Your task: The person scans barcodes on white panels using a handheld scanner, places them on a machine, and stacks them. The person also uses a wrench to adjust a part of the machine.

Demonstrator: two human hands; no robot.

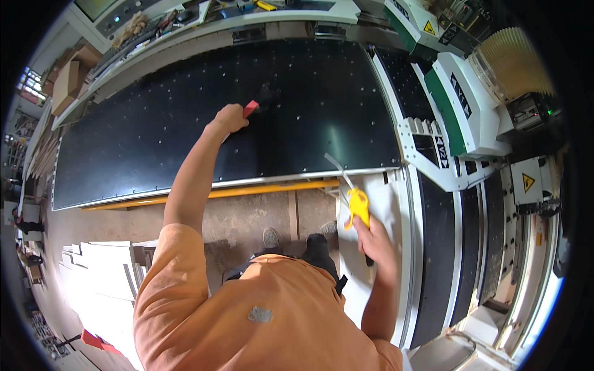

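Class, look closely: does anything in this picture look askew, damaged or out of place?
Nothing major stands out. The white panels at lower left are stacked unevenly, their edges staggered. The pale nozzle of the yellow tool in the right hand curves rather than running straight, possibly by design.

Black label (461, 96), white arrows and lettering, on the large white-and-green machine housing (479, 133) at right. A similar arrowed plate (442, 152), on the white bracket (456, 180) below it. Yellow warning triangle (429, 27) with black border, on the upper machine housing (414, 20). Second yellow triangle (528, 182), on a pale panel (518, 196) at far right; its black pictogram is too small to identify.
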